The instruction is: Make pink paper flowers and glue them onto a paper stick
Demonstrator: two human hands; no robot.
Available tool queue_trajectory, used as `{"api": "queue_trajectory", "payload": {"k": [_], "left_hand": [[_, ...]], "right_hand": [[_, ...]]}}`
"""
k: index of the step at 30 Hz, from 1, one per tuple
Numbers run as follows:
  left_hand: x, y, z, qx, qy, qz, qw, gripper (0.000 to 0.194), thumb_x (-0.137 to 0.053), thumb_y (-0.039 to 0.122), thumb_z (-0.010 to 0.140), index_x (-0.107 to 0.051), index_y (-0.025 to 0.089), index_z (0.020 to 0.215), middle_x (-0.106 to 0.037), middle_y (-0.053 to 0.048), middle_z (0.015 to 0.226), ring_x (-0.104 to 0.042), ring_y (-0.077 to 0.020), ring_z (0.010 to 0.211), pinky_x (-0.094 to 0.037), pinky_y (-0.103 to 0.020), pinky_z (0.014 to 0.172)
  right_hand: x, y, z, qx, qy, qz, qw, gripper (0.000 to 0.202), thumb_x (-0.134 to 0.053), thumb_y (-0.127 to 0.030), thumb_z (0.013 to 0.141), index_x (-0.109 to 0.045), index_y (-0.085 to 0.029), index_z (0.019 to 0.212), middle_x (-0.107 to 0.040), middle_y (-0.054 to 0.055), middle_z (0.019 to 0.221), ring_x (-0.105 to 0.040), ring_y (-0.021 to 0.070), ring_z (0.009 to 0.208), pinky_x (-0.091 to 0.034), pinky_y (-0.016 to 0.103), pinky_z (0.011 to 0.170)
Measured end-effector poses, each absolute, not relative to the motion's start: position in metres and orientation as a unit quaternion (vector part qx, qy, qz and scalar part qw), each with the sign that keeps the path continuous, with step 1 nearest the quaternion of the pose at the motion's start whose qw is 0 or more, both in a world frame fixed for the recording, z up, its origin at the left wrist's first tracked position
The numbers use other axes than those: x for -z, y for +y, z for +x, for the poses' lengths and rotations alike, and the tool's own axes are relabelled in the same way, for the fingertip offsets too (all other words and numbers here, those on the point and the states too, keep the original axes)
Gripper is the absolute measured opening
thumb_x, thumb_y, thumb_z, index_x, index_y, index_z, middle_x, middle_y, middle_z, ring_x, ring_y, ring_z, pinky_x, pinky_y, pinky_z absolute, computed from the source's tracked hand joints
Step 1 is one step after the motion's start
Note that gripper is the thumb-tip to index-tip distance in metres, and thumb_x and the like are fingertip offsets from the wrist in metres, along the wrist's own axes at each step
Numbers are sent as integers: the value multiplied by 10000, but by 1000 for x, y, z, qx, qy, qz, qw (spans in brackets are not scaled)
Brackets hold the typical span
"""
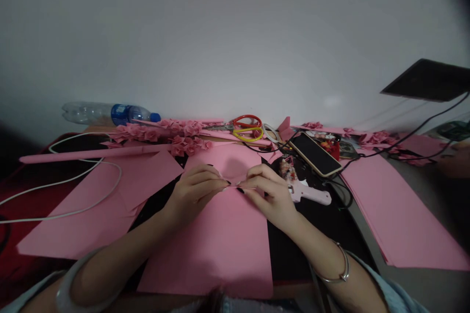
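My left hand (196, 188) and my right hand (270, 193) meet over a large pink paper sheet (223, 249) in the middle of the table. Between the fingertips of both hands is a small piece of pink paper (235, 183), pinched from either side; its shape is mostly hidden by the fingers. Both hands are closed in a pinch. Just right of my right hand lies a white glue gun (314, 195), its front partly behind the fingers.
Folded pink paper flowers (187, 145), a rolled paper stick (95, 153) and scissors (247, 128) lie along the wall. A phone (316, 154) and black cable (418, 124) sit right. Pink sheets (400, 215) lie right, others (88, 210) left under a white cable (119, 176). A bottle (121, 113) lies behind.
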State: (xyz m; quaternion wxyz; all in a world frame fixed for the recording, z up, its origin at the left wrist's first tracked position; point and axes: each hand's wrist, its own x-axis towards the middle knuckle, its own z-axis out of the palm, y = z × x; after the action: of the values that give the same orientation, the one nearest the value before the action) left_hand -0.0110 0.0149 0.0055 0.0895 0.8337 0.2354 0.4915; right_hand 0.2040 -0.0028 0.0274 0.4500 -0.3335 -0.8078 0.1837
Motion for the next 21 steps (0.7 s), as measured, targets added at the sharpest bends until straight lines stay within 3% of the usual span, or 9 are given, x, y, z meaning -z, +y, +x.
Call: {"api": "queue_trajectory", "payload": {"k": [10, 21], "left_hand": [[-3, 10, -9, -457, 237, 857, 17, 202, -544, 67, 886, -631, 195, 1016, -706, -49, 888, -613, -194, 878, -533, -392, 825], [-11, 23, -27, -458, 287, 841, -11, 135, -554, 103, 899, -653, 190, 927, -699, -33, 837, -625, -176, 841, -511, -332, 770]], "right_hand": [[-27, -5, 199, -103, -867, -308, 379, 184, -496, -116, 925, -654, -180, 997, -708, 101, 926, -618, 216, 888, -517, 403, 804], [-28, 14, 228, -46, -832, -376, 405, 238, -458, -92, 912, -667, -191, 968, -706, 107, 914, -637, 226, 896, -523, 405, 808]]}}
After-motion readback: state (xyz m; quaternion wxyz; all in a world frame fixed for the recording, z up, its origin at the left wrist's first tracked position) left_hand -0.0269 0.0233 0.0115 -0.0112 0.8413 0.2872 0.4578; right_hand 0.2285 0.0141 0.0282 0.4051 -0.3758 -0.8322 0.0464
